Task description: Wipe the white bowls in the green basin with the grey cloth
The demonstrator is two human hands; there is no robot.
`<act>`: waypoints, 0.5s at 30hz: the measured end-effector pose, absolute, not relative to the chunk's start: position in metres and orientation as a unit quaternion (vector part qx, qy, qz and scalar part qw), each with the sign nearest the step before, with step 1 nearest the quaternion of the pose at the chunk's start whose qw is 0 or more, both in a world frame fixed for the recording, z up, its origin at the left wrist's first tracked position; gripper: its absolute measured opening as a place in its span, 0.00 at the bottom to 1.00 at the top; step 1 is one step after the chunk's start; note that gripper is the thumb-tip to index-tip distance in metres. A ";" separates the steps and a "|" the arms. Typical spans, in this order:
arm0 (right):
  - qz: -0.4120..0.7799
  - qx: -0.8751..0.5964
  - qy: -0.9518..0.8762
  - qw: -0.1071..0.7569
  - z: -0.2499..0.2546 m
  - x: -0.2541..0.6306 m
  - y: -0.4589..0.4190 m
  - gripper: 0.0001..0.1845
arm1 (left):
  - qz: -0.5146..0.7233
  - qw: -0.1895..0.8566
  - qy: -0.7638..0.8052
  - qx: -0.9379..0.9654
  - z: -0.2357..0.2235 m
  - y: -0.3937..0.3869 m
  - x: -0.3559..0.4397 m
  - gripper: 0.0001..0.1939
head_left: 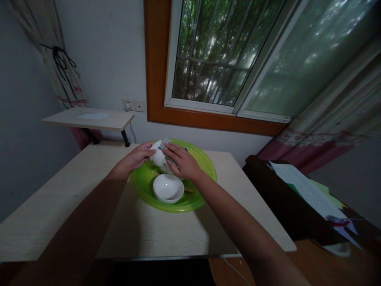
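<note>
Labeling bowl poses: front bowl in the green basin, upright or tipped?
Upright: front white bowl in the green basin shows its rim and hollow facing up.

Probable cloth (164, 143) against held bowl (157, 158)

Gripped at its edge by your left hand (139, 156), a smooth white bowl (157, 157) tilts in midair above the green basin (208, 167), partly hidden behind your right hand (182, 161). Your right fingers press a soft grey cloth (163, 142) to the bowl, the bunched fabric poking up past your fingertips, its remainder mostly covered from view.
</note>
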State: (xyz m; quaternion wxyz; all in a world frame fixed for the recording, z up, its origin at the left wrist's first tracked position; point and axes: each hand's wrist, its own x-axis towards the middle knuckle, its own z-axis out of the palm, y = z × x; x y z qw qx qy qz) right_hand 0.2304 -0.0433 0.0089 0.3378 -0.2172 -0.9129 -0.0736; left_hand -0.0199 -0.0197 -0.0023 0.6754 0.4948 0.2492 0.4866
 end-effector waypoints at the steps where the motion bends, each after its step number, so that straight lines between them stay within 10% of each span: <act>1: -0.082 -0.203 -0.920 0.325 0.010 0.229 -0.045 0.30 | 0.490 0.676 0.250 0.490 -0.003 -0.019 -0.020 0.21; 15: -0.152 -0.156 -0.952 0.215 0.011 0.222 -0.057 0.21 | 0.560 0.658 0.239 0.442 -0.004 -0.012 -0.027 0.18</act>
